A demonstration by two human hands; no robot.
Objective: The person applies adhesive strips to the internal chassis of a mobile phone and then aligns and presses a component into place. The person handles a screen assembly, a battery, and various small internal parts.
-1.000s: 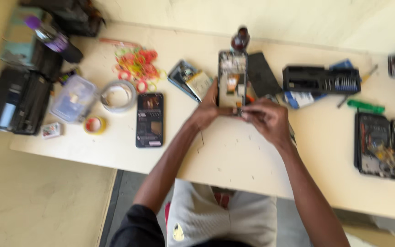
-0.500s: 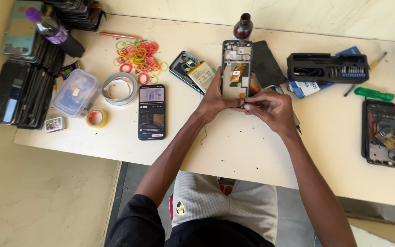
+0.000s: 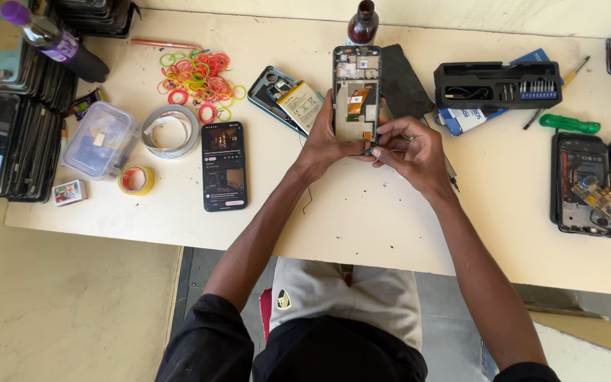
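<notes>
Head view showed me the pale table (image 3: 419,212) first, then the opened phone frame (image 3: 356,92) lying flat at its middle, circuit side up. My left hand (image 3: 325,145) was curled around the frame's lower left edge, steadying it. My right hand (image 3: 408,148) was pinched together at the frame's bottom edge; what it pinched I could not tell. I judged the frame light, rigid but thin, its orange flex cable (image 3: 357,102) fragile: hold by the side rails only.

L hand (image 3: 323,145) & R hand (image 3: 408,152) together, fingers (image 3: 383,141) pinched, arms extended.
</notes>
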